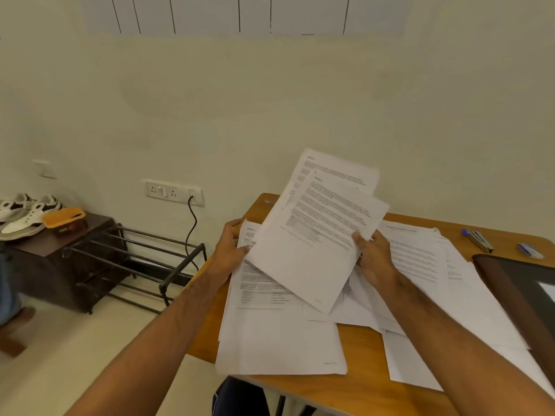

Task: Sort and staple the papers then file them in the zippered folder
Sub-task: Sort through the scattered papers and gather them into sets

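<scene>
I grip the fanned sheaf of white printed sheets point(315, 235) between my left hand point(229, 247) and right hand point(374, 259), both clasping its edges, lifted above the loose white papers point(279, 331) beneath my wrists. I judge sorting is under way: I square the edges before reaching for the grey metal stapler point(480, 240) beyond my right hand.

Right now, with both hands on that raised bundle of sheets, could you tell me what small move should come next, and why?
Probably tap the raised bundle square on the table. Its sheets sit fanned and skewed between the left hand and right hand, and more loose papers lie scattered beneath. Aligned edges would suit the stapler waiting at the far right.
</scene>
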The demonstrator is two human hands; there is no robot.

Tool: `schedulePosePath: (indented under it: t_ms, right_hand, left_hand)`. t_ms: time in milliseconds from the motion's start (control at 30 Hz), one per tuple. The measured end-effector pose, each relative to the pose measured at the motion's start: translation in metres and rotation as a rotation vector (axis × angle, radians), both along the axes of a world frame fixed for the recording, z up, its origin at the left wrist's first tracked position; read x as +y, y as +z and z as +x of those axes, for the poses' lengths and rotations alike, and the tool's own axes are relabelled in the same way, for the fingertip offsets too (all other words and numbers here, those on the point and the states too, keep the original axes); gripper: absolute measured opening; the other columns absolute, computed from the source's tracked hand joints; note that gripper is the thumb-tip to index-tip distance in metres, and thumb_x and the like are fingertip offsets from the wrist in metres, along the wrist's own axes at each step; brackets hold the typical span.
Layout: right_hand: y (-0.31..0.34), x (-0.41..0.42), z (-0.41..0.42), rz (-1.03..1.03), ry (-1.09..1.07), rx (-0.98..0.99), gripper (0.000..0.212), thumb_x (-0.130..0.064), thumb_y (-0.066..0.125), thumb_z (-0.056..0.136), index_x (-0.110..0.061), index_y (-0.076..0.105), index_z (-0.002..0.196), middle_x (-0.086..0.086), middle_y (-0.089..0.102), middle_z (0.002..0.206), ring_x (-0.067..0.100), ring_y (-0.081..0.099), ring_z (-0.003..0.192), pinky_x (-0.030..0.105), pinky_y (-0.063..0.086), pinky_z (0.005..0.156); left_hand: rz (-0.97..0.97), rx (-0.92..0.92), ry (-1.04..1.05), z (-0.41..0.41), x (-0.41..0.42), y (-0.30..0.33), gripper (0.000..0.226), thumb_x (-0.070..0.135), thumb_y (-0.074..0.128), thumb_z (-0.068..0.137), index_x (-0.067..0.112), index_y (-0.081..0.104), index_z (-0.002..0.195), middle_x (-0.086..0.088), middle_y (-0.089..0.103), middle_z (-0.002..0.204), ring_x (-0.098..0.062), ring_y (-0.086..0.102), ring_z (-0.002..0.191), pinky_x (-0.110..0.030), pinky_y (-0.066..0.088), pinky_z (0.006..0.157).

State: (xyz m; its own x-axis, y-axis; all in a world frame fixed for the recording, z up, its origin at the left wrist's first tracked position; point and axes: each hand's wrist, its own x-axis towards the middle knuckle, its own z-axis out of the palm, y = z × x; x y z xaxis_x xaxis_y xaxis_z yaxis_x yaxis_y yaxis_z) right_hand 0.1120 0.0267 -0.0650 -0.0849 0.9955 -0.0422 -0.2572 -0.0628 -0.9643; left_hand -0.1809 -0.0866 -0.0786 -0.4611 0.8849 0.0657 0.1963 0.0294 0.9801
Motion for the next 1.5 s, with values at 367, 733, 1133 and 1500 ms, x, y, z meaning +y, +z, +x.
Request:
schedulePosePath:
  t_ms: [367, 733, 1133, 1500]
  right_hand:
    - [-0.007, 0.024, 0.015, -0.233, -0.111, -0.098, 0.04, 0.0, 0.056, 0.1, -0.009, 0.057, 0.139, 0.012, 0.067, 0.13, 0.034, 0.066, 0.113, 0.046, 0.058, 0.085]
    - [-0.009, 0.02, 0.008, -0.115, 0.0, -0.315, 0.038, -0.003, 0.059, 0.099, -0.007, 0.057, 0.137, 0.011, 0.067, 0.127, 0.033, 0.067, 0.108, 0.051, 0.057, 0.093]
    - [0.005, -0.007, 0.018, 0.014, 0.066, -0.54, 0.057, -0.009, 0.075, 0.09, -0.012, 0.043, 0.137, 0.011, 0.061, 0.125, 0.028, 0.067, 0.109, 0.045, 0.057, 0.096]
    - [-0.012, -0.017, 0.108, 0.271, 0.285, -1.35, 0.065, -0.059, 0.041, 0.102, -0.031, 0.028, 0.159, -0.001, 0.018, 0.168, 0.028, 0.014, 0.153, 0.051, 0.01, 0.122]
  left_hand:
    - [0.007, 0.022, 0.054, -0.011, -0.004, -0.005, 0.045, 0.003, 0.062, 0.093, 0.021, 0.046, 0.131, -0.005, 0.063, 0.12, -0.022, 0.071, 0.099, -0.043, 0.063, 0.078]
    - [0.023, 0.213, 0.063, -0.014, -0.001, -0.012, 0.031, 0.017, 0.056, 0.099, 0.027, 0.053, 0.128, -0.002, 0.054, 0.135, -0.018, 0.06, 0.117, -0.037, 0.058, 0.091]
    - [-0.098, 0.997, -0.492, 0.064, 0.03, -0.006, 0.039, 0.043, 0.044, 0.103, 0.036, 0.046, 0.141, 0.011, 0.041, 0.153, -0.014, 0.033, 0.143, -0.045, 0.019, 0.12]
    - [-0.115, 0.977, -0.505, 0.148, 0.073, -0.001, 0.041, 0.052, 0.037, 0.102, 0.034, 0.043, 0.138, 0.007, 0.035, 0.154, -0.019, 0.04, 0.138, -0.048, 0.032, 0.113]
